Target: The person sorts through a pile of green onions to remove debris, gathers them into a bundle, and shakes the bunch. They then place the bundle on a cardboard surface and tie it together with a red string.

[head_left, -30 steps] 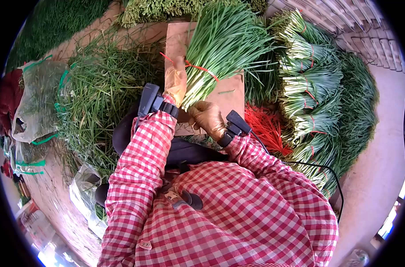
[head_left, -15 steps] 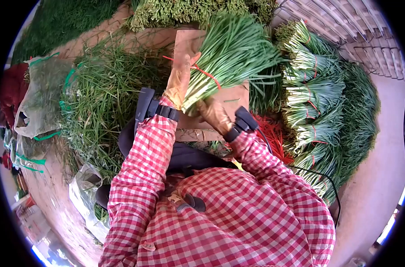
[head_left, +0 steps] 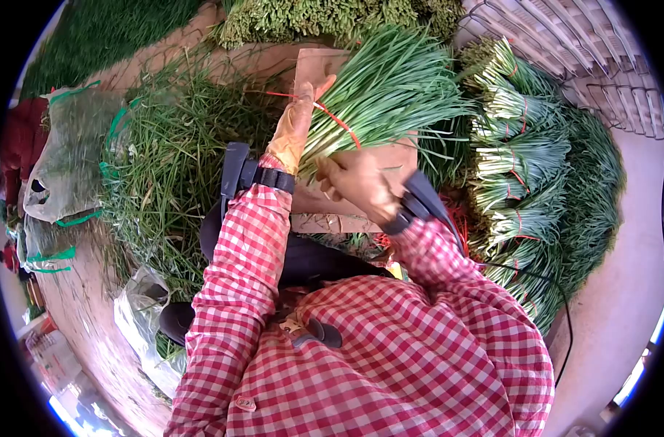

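Observation:
A bunch of long green stalks [head_left: 397, 91] lies slanted over a brown board [head_left: 397, 159], its pale cut ends toward me. Round its lower part runs a red tie [head_left: 339, 125], with a loose end sticking out to the left. My left hand [head_left: 297, 127], in a tan glove, grips the bunch from its left side near the tie. Beside the stalk ends, my right hand [head_left: 357, 183] is gloved too, its fingers curled and blurred by motion; whether anything is between them is hidden.
Tied bunches [head_left: 521, 156] are stacked at the right, near red ties [head_left: 456, 215]. Loose greens [head_left: 175, 156] and a plastic bag [head_left: 73, 156] lie at the left. More stalks [head_left: 332, 18] stand at the back. Metal racks [head_left: 551, 36] are at the upper right. A person's red sleeve [head_left: 24, 138] shows at the far left.
My right hand has shifted slightly right and down, away from the stalk ends. My left hand still holds the bunch, which sits slightly farther right in view.

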Action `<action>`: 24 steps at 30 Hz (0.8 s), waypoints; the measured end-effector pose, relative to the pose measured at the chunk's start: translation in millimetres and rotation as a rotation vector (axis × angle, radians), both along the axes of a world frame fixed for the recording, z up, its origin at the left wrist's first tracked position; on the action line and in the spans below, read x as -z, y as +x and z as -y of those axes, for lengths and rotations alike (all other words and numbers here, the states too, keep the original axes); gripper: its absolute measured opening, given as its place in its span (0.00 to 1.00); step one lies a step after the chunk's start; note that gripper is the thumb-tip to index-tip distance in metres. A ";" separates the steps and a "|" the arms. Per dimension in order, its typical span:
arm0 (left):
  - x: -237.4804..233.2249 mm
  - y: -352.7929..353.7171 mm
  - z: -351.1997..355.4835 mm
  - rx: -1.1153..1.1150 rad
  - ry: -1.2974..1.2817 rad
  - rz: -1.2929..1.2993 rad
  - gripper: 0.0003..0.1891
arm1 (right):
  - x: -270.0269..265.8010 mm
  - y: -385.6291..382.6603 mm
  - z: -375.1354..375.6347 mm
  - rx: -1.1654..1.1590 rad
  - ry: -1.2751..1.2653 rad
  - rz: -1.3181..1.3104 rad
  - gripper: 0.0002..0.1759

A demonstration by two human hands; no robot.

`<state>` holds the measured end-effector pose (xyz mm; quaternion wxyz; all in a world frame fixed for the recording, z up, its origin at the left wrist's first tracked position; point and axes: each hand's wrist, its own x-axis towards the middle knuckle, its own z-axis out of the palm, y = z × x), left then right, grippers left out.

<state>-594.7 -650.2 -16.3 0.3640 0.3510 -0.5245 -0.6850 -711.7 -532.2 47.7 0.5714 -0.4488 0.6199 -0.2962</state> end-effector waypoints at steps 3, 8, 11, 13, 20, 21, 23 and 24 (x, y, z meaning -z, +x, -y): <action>-18.2 0.6 -8.7 -0.002 -0.191 0.170 0.32 | 26.5 12.1 10.5 0.128 0.099 0.166 0.21; -4.9 -2.3 -7.5 0.018 -0.027 -0.001 0.32 | 29.3 13.9 3.0 0.285 0.225 0.221 0.16; -6.3 -1.2 -7.2 0.021 -0.150 0.119 0.32 | 18.5 14.3 -1.2 0.354 0.296 0.373 0.16; -4.7 -2.7 -7.1 0.017 -0.140 0.100 0.32 | 23.5 15.0 -2.2 0.373 0.340 0.364 0.15; -3.3 -2.5 -5.7 0.006 -0.036 0.009 0.32 | 26.2 44.0 -11.8 0.283 0.334 0.429 0.09; -4.0 -2.4 -6.9 0.010 -0.047 0.019 0.33 | 29.2 52.0 -10.6 0.250 0.378 0.369 0.11; 6.2 -4.5 -5.3 0.043 0.139 -0.193 0.33 | 29.9 47.6 -3.1 0.206 0.390 0.391 0.12; 6.8 -3.4 -4.2 0.050 0.069 -0.166 0.33 | 26.6 40.0 0.7 0.061 0.357 0.274 0.13</action>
